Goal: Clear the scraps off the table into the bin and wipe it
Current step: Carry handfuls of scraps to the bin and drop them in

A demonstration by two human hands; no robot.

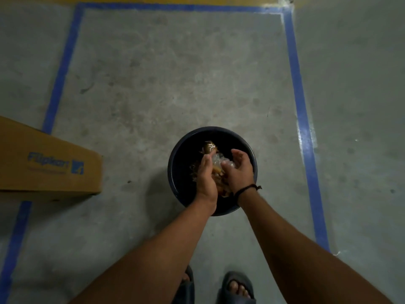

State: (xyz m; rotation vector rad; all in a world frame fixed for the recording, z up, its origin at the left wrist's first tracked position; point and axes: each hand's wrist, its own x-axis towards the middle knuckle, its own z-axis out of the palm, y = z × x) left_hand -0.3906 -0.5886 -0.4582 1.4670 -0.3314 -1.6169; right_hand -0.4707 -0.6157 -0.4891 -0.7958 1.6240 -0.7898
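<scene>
Head view: I see 2 hands, left hand (205,174) and right hand (238,170), cupped together around scraps (215,160) over bin (175,154); probably dumping; next, release.

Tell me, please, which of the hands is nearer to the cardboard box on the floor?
The left hand. It is over the bin, on the side facing the cardboard box. The right hand is beyond it, over the bin's far side from the box.

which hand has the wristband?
The right hand: a thin black cord band circles its wrist. The left hand has a bare wrist. Both press crumpled scraps over the round dark bin.
</scene>
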